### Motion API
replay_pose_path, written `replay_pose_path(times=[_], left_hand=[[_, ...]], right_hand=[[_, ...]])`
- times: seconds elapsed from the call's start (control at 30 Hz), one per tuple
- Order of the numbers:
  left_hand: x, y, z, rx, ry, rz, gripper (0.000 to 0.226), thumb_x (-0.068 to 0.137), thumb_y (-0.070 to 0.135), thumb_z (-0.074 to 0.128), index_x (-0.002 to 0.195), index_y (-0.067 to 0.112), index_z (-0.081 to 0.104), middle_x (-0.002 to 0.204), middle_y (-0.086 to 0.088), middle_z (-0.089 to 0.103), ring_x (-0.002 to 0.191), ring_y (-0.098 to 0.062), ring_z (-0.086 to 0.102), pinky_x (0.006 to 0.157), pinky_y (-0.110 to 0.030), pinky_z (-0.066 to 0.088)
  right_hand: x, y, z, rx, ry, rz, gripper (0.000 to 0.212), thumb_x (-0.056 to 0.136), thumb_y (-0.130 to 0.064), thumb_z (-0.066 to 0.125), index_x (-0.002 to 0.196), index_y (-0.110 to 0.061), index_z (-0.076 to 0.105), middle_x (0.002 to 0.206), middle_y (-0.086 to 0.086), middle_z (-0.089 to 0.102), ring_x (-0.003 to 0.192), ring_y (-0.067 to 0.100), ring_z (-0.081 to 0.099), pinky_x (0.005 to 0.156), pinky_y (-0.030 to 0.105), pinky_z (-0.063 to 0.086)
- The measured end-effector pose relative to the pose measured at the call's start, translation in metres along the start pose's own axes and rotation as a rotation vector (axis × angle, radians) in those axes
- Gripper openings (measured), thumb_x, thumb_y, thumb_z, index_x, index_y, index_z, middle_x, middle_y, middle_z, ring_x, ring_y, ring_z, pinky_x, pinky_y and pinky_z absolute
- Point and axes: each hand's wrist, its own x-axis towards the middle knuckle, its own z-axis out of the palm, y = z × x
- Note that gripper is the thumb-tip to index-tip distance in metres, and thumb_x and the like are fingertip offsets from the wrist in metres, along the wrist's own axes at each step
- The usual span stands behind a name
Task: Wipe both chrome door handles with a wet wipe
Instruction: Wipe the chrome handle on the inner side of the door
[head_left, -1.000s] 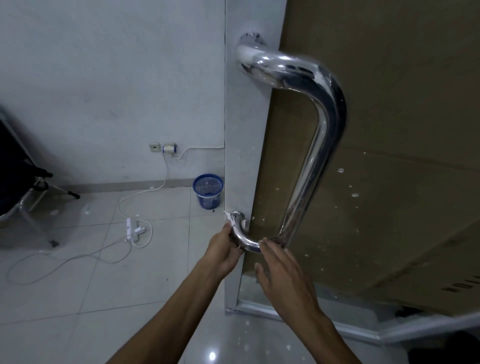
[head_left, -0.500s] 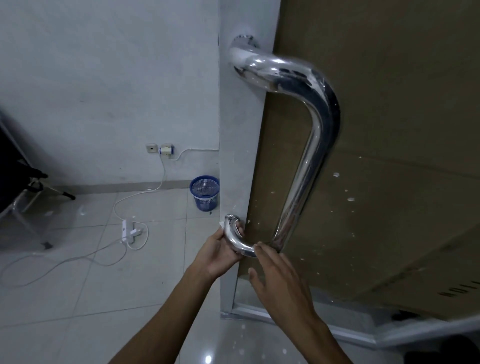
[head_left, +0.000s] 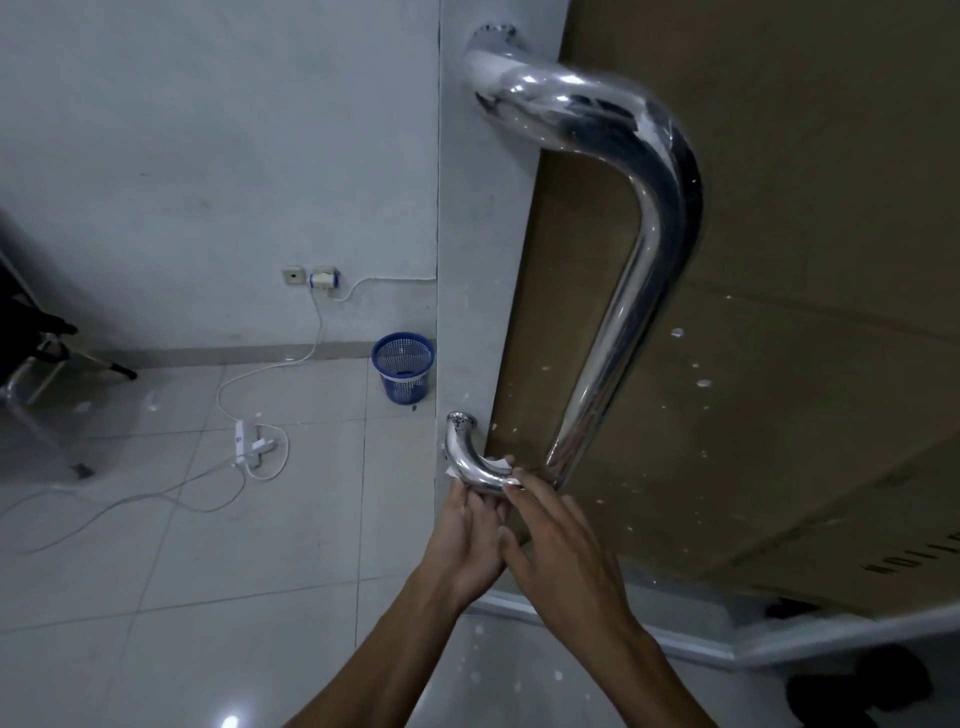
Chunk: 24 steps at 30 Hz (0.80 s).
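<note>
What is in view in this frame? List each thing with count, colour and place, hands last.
door handle: 1, chrome, on the door edge
wet wipe: 1, white, wrapped at the handle's lower bend
door: 1, brown panel, right
waste basket: 1, blue, on the floor by the wall
power strip: 1, white, on the tiles
wall socket: 1, white, low on the wall
left hand: under the lower bend, holds the wipe
right hand: fingers on the bend

both hands (head_left: 519, 540), wet wipe (head_left: 497, 462), chrome handle (head_left: 623, 291)
</note>
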Motion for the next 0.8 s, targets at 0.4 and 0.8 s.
replay_pose_path(times=[0.4,0.8], left_hand=[[0.000,0.010,0.024,0.807,0.685,0.765,0.032,0.098,0.026,0.055,0.125,0.011,0.065,0.111,0.000,0.070,0.100,-0.009,0.064,0.087,-0.018,0.050],[-0.011,0.076,-0.009,2.356,0.028,0.982,0.041,0.104,0.038,0.031,0.130,0.023,0.058,0.137,0.001,0.058,0.135,-0.010,0.042,0.113,-0.035,0.027]], right_hand=[[-0.002,0.009,-0.012,0.104,0.028,-0.119,0.040,0.095,-0.027,0.056,0.135,-0.025,0.054,0.143,-0.015,0.047,0.125,0.006,0.047,0.095,0.012,0.035],[-0.014,0.040,-0.017,0.422,0.005,-0.107,0.033,0.095,-0.018,0.058,0.123,-0.035,0.060,0.128,-0.028,0.047,0.119,-0.007,0.045,0.086,0.011,0.045]])
